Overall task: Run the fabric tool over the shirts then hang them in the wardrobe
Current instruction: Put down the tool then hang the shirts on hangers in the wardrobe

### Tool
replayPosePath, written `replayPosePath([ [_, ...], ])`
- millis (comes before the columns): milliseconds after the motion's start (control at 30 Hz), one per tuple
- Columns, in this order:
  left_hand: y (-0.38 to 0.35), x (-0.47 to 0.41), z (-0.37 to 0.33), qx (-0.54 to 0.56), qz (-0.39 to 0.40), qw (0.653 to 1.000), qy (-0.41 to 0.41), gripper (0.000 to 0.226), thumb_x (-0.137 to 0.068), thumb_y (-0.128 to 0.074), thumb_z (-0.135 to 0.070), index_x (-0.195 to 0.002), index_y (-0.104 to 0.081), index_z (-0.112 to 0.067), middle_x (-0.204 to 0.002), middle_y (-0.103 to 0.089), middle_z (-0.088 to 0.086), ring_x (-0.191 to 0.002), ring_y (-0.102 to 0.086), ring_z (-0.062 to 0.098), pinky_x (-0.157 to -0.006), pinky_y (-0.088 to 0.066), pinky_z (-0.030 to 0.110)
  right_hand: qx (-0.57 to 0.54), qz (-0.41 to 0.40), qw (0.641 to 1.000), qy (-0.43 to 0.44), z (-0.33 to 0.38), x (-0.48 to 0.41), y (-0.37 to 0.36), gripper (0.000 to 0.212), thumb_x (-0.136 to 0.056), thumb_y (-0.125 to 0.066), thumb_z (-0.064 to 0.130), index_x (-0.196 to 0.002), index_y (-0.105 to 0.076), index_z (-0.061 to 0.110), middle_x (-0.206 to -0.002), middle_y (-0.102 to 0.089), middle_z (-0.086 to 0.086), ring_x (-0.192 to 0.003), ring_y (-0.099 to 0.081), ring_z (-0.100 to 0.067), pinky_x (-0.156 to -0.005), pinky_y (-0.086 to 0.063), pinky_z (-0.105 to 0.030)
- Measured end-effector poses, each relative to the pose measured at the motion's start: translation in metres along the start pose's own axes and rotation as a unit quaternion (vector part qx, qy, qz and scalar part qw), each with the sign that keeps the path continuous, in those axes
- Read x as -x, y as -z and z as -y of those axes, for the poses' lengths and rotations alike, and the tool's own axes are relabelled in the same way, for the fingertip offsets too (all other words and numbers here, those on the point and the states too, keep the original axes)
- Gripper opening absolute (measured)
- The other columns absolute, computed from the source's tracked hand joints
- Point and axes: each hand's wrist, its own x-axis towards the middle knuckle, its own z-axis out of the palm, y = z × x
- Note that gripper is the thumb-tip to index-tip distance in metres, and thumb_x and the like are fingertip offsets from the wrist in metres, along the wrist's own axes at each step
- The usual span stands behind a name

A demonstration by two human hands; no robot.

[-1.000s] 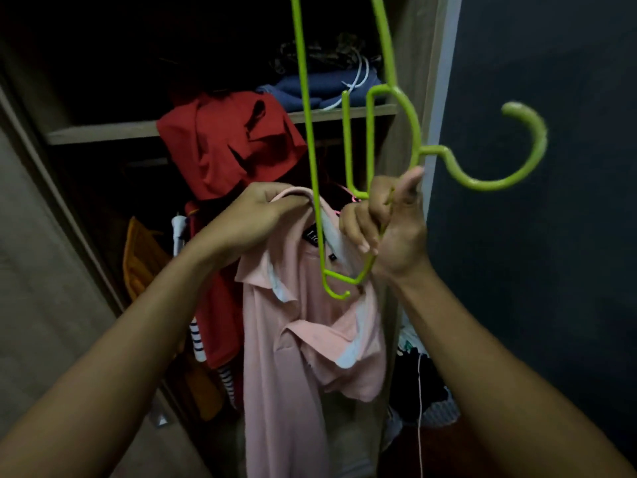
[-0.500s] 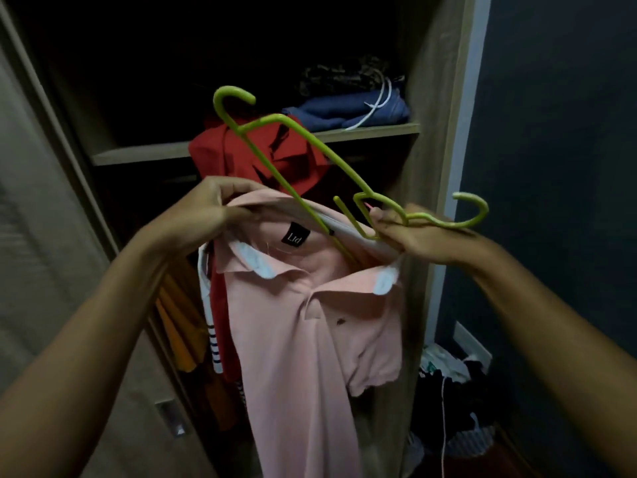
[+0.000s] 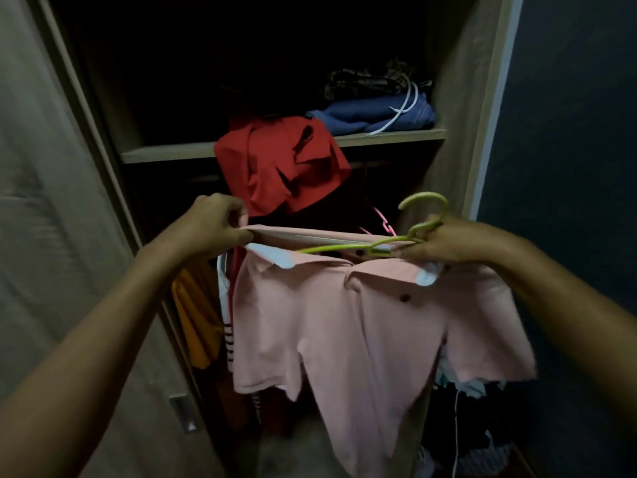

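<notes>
A pink polo shirt (image 3: 362,326) with a white-lined collar hangs in front of the open wardrobe (image 3: 455,108). My left hand (image 3: 215,224) pinches the back of its collar at the left and stretches the neck open. My right hand (image 3: 444,241) grips the collar's right side together with a green plastic hanger (image 3: 375,244). The hanger lies nearly flat with one arm inside the neck opening, and its hook (image 3: 425,201) curls up above my right hand.
A red garment (image 3: 279,167) hangs over the wooden shelf's (image 3: 165,154) edge; folded blue clothes (image 3: 379,113) lie on it. Orange (image 3: 196,315) and striped (image 3: 225,319) clothes hang at lower left. A pink hanger (image 3: 382,220) shows behind. A dark wall (image 3: 568,132) is at right, the door (image 3: 51,236) at left.
The hanger swung down from upright to nearly flat and one arm slid into the shirt's neck. Both hands spread apart, stretching the collar wide; the view shifted down.
</notes>
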Motion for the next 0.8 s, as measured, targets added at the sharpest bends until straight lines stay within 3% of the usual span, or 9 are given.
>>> replayPosePath([
  [100, -0.012, 0.005, -0.024, 0.116, 0.008, 0.993, 0.016, 0.018, -0.075, -0.066, -0.024, -0.063, -0.068, -0.009, -0.056, -0.064, 0.007, -0.052, -0.061, 0.020, -0.053, -0.049, 0.032, 0.034, -0.003, 0.999, -0.011, 0.008, -0.020, -0.004, 0.043, -0.079, -0.074, 0.055, -0.067, -0.062, 0.015, -0.066, -0.062, -0.005, -0.066, -0.058, -0.024, -0.063, -0.047, -0.038],
  [233, -0.031, 0.011, -0.067, 0.251, 0.053, 0.966, 0.035, 0.037, -0.058, -0.066, -0.042, -0.065, -0.074, -0.007, -0.053, -0.057, 0.013, -0.045, -0.051, 0.024, -0.050, -0.041, 0.034, -0.008, -0.004, 1.000, -0.030, 0.031, -0.043, -0.028, 0.054, -0.074, -0.081, 0.047, -0.048, -0.051, 0.010, -0.046, -0.044, -0.001, -0.044, -0.038, -0.014, -0.048, -0.032, -0.029],
  [400, -0.038, 0.020, -0.056, 0.123, 0.123, 0.975, -0.137, 0.056, -0.076, -0.058, -0.058, -0.063, -0.058, -0.003, -0.055, -0.048, 0.000, -0.053, -0.042, 0.015, -0.056, -0.035, 0.036, -0.105, -0.060, 0.991, -0.059, 0.034, -0.049, -0.018, 0.060, -0.073, -0.084, 0.039, -0.042, -0.040, 0.012, -0.032, -0.031, 0.005, -0.034, -0.028, -0.010, -0.042, -0.024, -0.025],
  [467, -0.037, 0.019, -0.041, 0.086, 0.070, 0.976, -0.189, 0.053, -0.083, -0.057, -0.065, -0.066, -0.058, -0.014, -0.062, -0.053, -0.001, -0.060, -0.051, 0.011, -0.060, -0.042, 0.035, -0.158, -0.073, 0.983, -0.058, 0.035, -0.047, -0.015, 0.065, -0.070, -0.085, 0.044, -0.040, -0.037, 0.013, -0.034, -0.029, 0.006, -0.035, -0.026, -0.010, -0.044, -0.023, -0.025],
  [533, -0.042, 0.015, -0.027, 0.007, -0.043, 0.976, -0.213, 0.048, -0.085, -0.053, -0.071, -0.088, -0.059, -0.023, -0.085, -0.055, -0.006, -0.083, -0.055, 0.015, -0.074, -0.046, 0.035, -0.213, -0.082, 0.972, -0.047, 0.036, -0.046, -0.016, 0.068, -0.070, -0.086, 0.046, -0.039, -0.035, 0.014, -0.035, -0.030, 0.004, -0.033, -0.027, -0.011, -0.041, -0.022, -0.021],
  [633, -0.050, 0.009, -0.017, -0.046, -0.013, 0.981, -0.186, 0.061, -0.087, -0.040, -0.075, -0.118, -0.057, -0.025, -0.105, -0.061, -0.004, -0.101, -0.059, 0.020, -0.086, -0.048, 0.040, -0.266, -0.067, 0.961, -0.014, 0.040, -0.040, -0.015, 0.061, -0.074, -0.085, 0.041, -0.038, -0.044, 0.014, -0.037, -0.035, 0.000, -0.031, -0.030, -0.013, -0.038, -0.023, -0.017],
  [700, -0.053, 0.008, -0.015, -0.034, -0.022, 0.985, -0.171, 0.060, -0.089, -0.033, -0.072, -0.115, -0.063, -0.026, -0.099, -0.070, -0.002, -0.098, -0.067, 0.023, -0.080, -0.051, 0.039, -0.247, -0.035, 0.967, 0.047, 0.041, -0.036, -0.013, 0.046, -0.077, -0.084, 0.037, -0.048, -0.058, 0.011, -0.046, -0.045, -0.007, -0.039, -0.038, -0.017, -0.040, -0.028, -0.021],
  [767, -0.052, 0.006, -0.009, -0.024, -0.061, 0.984, -0.167, 0.054, -0.092, -0.032, -0.068, -0.108, -0.064, -0.027, -0.095, -0.074, 0.000, -0.094, -0.069, 0.025, -0.075, -0.050, 0.036, -0.201, -0.036, 0.973, 0.105, 0.034, -0.031, -0.011, 0.024, -0.074, -0.086, 0.024, -0.074, -0.067, 0.010, -0.069, -0.059, -0.013, -0.057, -0.050, -0.017, -0.049, -0.042, -0.034],
  [800, -0.049, 0.006, -0.005, -0.018, -0.069, 0.984, -0.163, 0.052, -0.092, -0.032, -0.067, -0.109, -0.064, -0.029, -0.097, -0.075, 0.000, -0.096, -0.070, 0.025, -0.075, -0.049, 0.035, -0.185, -0.040, 0.975, 0.113, 0.026, -0.030, -0.010, 0.027, -0.072, -0.087, 0.018, -0.088, -0.067, 0.011, -0.083, -0.065, -0.012, -0.066, -0.056, -0.016, -0.058, -0.050, -0.036],
])
